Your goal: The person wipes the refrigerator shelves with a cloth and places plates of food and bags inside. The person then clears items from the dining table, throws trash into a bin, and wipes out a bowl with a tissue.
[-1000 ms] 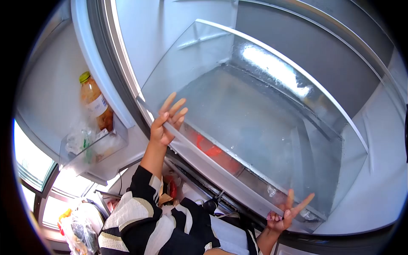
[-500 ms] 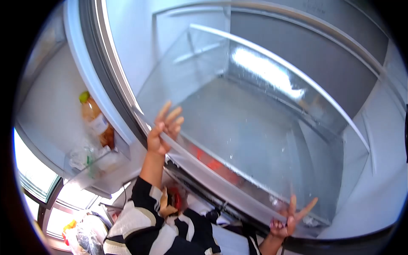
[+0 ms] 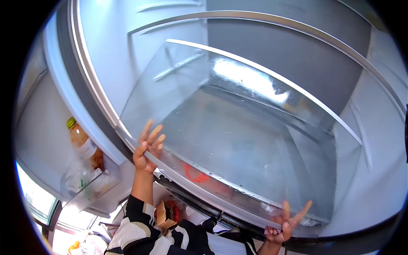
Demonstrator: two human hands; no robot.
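Note:
A clear glass refrigerator shelf with a white back strip and a pale front trim spans the compartment, lying at a slant in view. My left hand grips the trim near its left end, thumb on the near side and fingers reaching over the glass. At the right end, my right hand holds the same trim with two fingers stretched out along the glass and the others curled. A small pinkish-purple bit shows by those curled fingers; I cannot make out what it is. Something red shows through the glass near the front.
On the left, the open refrigerator door holds a bottle with a yellow-green cap and plastic bags in its bin. Ridged side walls flank the shelf. A cardboard piece lies below, beside my striped sleeve.
The view has shifted, so the door and bottle sit further left and lower. The shelf's back edge appears lower against the walls. Both hands keep their places on the trim.

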